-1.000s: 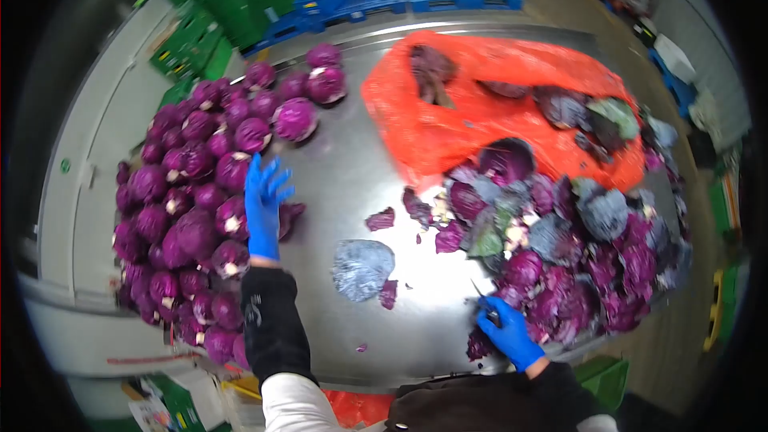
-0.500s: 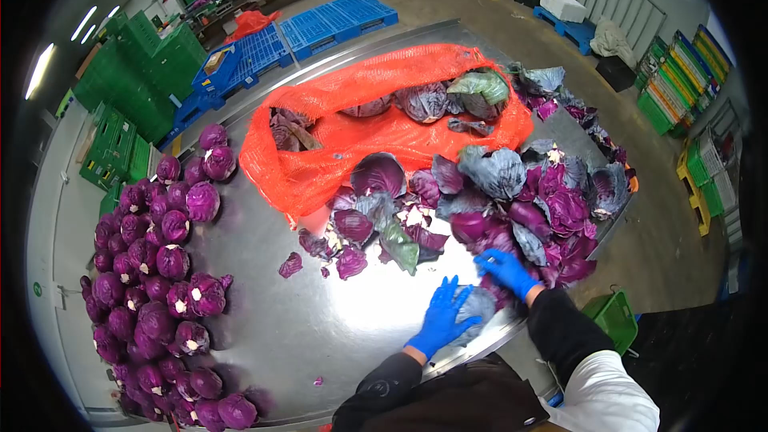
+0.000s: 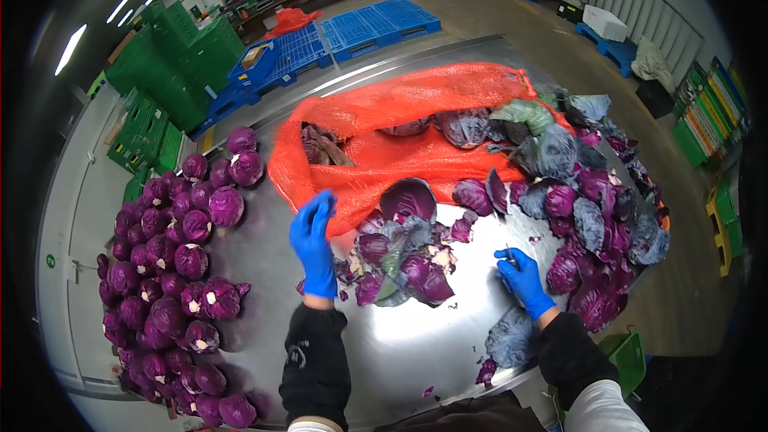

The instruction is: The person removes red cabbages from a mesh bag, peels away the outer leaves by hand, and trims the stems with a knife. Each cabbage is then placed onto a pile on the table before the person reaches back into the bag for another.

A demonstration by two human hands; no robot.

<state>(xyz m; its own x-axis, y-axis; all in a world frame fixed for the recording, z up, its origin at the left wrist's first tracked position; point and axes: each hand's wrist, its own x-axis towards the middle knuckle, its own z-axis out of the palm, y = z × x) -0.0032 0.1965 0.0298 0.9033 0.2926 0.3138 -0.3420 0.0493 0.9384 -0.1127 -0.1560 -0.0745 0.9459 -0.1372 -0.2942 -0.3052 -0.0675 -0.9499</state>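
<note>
My left hand [image 3: 314, 244], in a blue glove, is raised beside the lower left edge of the red mesh bag [image 3: 308, 186], its fingers stretched up with nothing visible in them. Over the steel table [image 3: 264, 304], my right hand [image 3: 526, 282] has curled fingers around a small dark thing I cannot make out. Between the hands lies a pile of purple leaves and cut pieces [image 3: 416, 268]. A bluish outer leaf [image 3: 510, 338] rests just below my right hand. Cabbages [image 3: 464, 126] show through the bag's opening.
Many trimmed red cabbages [image 3: 166, 316] cover the table's left side. Loose leaves [image 3: 596, 228] are heaped along the right edge. Beyond the table are blue pallets [image 3: 376, 26] and green crates [image 3: 180, 56]. A green bin [image 3: 626, 362] stands at the lower right.
The view has shifted. My left hand has moved up and left to the bag. Leaves between the two piles have been pushed apart, baring metal near my right hand, which has left the leaves.
</note>
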